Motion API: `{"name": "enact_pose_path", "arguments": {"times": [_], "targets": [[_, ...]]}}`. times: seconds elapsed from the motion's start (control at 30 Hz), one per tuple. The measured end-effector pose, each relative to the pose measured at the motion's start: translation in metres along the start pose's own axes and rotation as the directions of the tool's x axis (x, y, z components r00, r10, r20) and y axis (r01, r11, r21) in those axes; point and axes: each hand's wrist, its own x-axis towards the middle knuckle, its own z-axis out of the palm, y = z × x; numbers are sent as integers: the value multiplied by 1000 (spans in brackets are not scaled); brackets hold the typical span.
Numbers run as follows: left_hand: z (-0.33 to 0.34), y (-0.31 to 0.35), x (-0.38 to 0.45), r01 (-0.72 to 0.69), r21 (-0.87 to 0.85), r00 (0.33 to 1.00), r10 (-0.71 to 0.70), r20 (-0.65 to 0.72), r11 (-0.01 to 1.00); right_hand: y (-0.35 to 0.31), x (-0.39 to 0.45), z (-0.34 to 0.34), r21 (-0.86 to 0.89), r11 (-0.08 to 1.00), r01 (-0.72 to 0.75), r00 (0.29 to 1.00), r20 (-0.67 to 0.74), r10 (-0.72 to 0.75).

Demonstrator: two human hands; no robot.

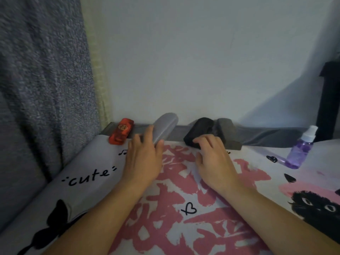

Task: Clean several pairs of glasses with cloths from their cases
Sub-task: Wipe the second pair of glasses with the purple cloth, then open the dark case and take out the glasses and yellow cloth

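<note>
Glasses cases line the bed's far edge by the wall; left hand [145, 153] curls its grip round the grey case [165, 126], right hand [213, 159] pinches the black case [200, 129], likely to pull both nearer

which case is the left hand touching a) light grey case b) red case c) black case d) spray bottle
a: the left hand has its fingers on the light grey case, with the red case lying apart to its left and the right hand at the black case.

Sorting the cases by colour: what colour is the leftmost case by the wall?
Red, with a round gold emblem on its lid: the leftmost case, seen in the head view.
</note>
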Motion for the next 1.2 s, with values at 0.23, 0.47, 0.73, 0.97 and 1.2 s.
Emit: {"name": "enact_pose_path", "arguments": {"times": [0.23,0.47,0.73,0.97,1.2], "targets": [[19,-42,56,158,380,987,-156,-37,911,5,12,19,-94,992,-87,996,14,89],[31,-58,90,167,570,985,-120,-121,804,12,12,23,-98,985,-142,990,2,143],[36,-61,101,229,506,973,-187,-134,831,12,11,24,-124,982,-145,987,47,152],[29,-25,65,-82,469,988,134,-79,879,18,16,13,-94,965,-244,963,-138,230],[42,44,15,-129,0,906,118,406,992,63,54,-10,-124,740,-661,723,159,672]]}}
